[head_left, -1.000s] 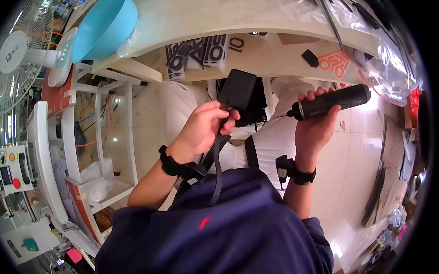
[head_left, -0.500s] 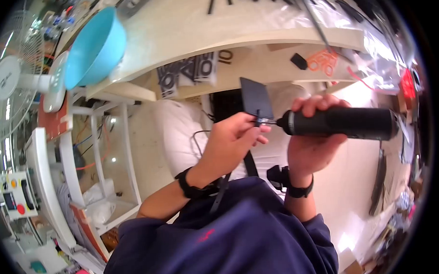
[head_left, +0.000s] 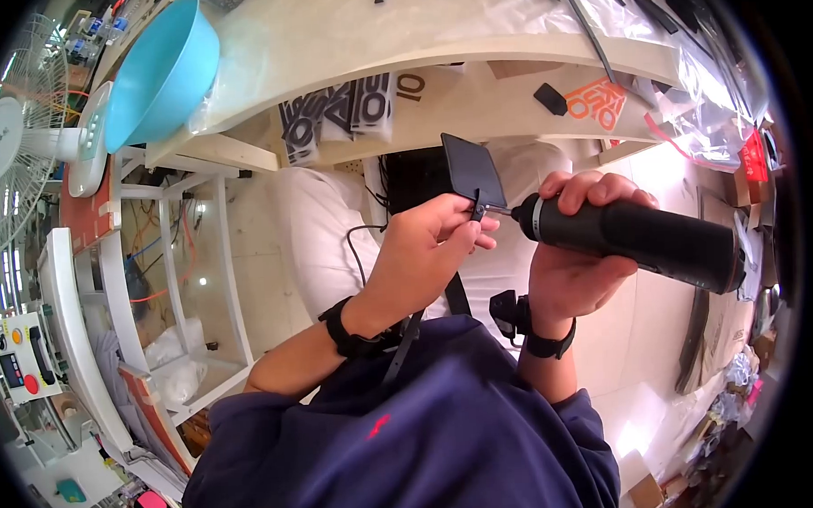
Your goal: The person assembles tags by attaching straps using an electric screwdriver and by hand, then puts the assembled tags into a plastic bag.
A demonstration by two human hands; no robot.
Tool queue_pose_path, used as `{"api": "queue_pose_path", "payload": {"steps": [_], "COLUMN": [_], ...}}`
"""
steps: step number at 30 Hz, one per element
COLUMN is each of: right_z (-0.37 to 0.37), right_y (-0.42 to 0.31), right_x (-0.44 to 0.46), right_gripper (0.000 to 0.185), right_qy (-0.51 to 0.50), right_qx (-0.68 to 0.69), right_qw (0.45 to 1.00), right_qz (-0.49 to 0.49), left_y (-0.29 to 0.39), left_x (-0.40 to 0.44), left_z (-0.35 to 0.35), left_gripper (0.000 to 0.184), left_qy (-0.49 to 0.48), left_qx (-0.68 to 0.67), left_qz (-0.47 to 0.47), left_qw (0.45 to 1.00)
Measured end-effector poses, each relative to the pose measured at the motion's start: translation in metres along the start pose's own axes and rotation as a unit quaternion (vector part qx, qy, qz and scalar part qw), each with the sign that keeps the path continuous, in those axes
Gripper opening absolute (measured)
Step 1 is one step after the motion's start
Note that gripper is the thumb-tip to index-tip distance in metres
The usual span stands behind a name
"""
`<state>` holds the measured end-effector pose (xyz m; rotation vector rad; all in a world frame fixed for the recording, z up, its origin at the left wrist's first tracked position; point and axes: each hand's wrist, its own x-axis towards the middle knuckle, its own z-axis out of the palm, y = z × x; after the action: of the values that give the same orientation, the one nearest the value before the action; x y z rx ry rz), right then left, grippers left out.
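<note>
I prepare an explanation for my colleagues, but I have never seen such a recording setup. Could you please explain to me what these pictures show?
No robot is here: a person works with two bare hands. Every picture comes from one camera worn on the head, looking forward and down. The left hand holds a black flat piece near its strap end. The right hand grips a black cylindrical power tool, its thin tip pointing toward that strap. On the table lie dark strips; a blue bowl is at its left end. Printed packets lie on the ledge below.
</note>
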<state>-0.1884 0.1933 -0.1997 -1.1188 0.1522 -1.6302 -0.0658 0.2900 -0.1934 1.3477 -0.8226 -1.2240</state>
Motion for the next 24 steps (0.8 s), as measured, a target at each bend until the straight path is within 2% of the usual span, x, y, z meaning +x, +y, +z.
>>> {"api": "queue_pose_path", "payload": {"steps": [9,24], "right_z": [0.0000,0.0034], "right_y": [0.0056,0.0085], "right_x": [-0.0057,-0.0082], "right_gripper": [0.069,0.069], "right_qy": [-0.013,-0.014], "right_qx": [-0.013,-0.050], "right_qw": [1.000,0.999], "right_qz": [-0.019,0.004], "left_y": [-0.0071,-0.0072], "left_x": [0.0008,0.0012], "left_z": [-0.0012,-0.0021], "left_gripper": [0.023,0.024], "left_qy": [0.013,0.025], "left_qx": [0.016,0.022], "left_qz": [0.011,-0.004], "left_qw": [1.000,0.999]}}
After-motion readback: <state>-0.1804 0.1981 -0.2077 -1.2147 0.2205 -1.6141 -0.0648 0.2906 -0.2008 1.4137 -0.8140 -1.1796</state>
